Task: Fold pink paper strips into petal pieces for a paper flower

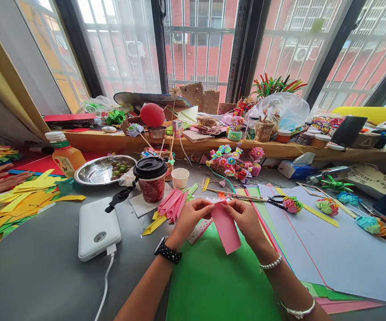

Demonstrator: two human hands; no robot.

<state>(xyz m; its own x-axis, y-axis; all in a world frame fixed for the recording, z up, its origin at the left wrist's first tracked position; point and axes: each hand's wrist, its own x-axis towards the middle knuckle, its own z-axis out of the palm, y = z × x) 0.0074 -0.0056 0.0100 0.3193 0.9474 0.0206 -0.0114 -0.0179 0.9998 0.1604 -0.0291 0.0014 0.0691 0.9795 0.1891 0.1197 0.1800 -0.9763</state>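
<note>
Between my two hands hangs a pink paper strip (226, 232), its top edge pinched and its lower end free above a green sheet (219, 281). My left hand (193, 218) grips the strip's upper left corner with thumb and finger. On the upper right corner, my right hand (244, 218) is closed in a similar pinch. Folded pink paper pieces (172, 204) lie just left of my left hand, with a folded yellow piece (155, 223) beside them. A patterned strip (199, 231) sits partly hidden under my left hand.
A lidded coffee cup (151, 185), a paper cup (180, 178) and a white power bank (99, 227) with cable stand left. Scissors (276, 203) and large paper sheets (333, 249) lie right. Another person's hand (2, 178) rests by yellow strips (15, 200) at far left.
</note>
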